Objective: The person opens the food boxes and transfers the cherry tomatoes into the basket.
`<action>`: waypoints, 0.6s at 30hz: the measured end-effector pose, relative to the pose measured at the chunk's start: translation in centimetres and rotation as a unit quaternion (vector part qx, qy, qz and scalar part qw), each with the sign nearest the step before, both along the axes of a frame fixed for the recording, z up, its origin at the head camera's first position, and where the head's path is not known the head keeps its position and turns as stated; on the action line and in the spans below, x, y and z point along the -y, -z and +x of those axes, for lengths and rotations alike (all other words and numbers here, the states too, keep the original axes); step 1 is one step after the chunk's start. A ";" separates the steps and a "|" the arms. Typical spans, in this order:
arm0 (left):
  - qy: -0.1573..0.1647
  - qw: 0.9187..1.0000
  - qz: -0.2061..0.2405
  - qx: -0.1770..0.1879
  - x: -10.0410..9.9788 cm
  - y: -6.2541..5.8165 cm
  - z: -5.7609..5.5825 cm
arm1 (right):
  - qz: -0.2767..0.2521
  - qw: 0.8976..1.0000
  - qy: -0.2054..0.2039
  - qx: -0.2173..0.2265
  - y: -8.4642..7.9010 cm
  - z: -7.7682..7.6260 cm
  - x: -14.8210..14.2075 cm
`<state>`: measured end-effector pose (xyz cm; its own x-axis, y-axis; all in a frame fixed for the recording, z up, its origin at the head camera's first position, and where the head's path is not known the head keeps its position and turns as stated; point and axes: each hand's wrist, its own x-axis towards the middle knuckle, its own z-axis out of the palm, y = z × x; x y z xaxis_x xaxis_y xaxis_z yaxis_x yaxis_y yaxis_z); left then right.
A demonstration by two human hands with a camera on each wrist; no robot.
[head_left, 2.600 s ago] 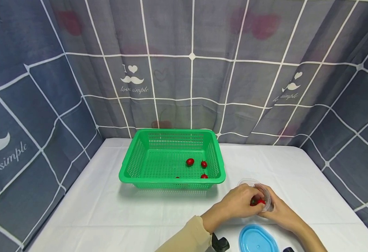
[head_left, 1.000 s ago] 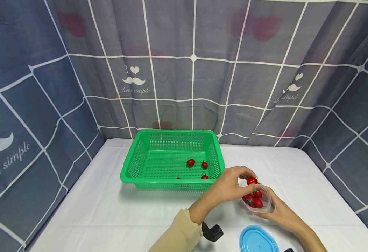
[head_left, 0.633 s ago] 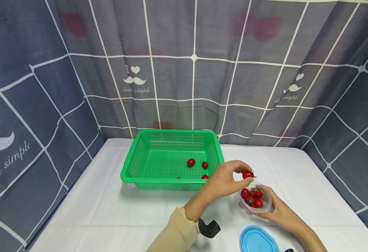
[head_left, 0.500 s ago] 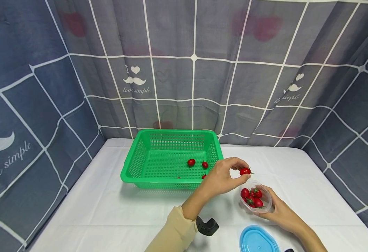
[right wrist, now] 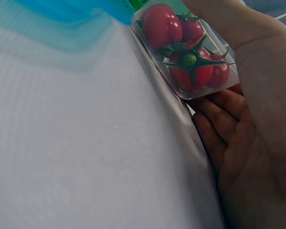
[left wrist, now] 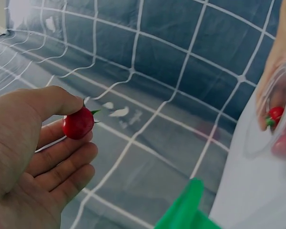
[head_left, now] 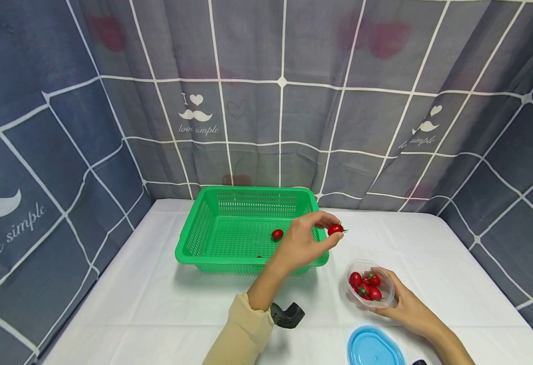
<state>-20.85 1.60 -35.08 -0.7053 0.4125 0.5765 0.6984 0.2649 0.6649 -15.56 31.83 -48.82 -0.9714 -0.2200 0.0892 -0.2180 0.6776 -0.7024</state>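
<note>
My left hand (head_left: 299, 243) pinches a red cherry tomato (head_left: 335, 230) with a green stem between thumb and fingers, above the right side of a green plastic basket (head_left: 230, 261). In the left wrist view the tomato (left wrist: 78, 124) sits at the thumb tip, the other fingers loosely bent below. My right hand (head_left: 404, 300) grips a clear plastic container (head_left: 357, 264) around its right side. Several cherry tomatoes (head_left: 374, 293) lie in that container, also seen through its wall in the right wrist view. Another tomato (head_left: 277, 234) lies in the basket, partly screened by my left hand and the front rim.
A light blue lid (head_left: 375, 347) lies on the white tablecloth (head_left: 148, 304) in front of the container. A black wrist mount (head_left: 288, 315) juts from under my left sleeve. Gridded grey curtains (head_left: 248, 116) stand behind and at both sides.
My left hand has taken a cherry tomato out of the clear container, then lifted it left and away toward the basket. My right hand stays on the container.
</note>
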 end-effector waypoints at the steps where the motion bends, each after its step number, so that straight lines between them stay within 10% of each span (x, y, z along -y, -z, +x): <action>1: -0.005 1.000 0.005 0.000 0.3 -0.1 -0.1 | -0.001 1.000 0.000 -0.001 0.0 0.0 0.0; 18: -0.077 0.995 0.054 0.027 4.4 -1.4 -0.9 | -0.006 1.000 -0.001 0.003 -0.1 0.1 0.0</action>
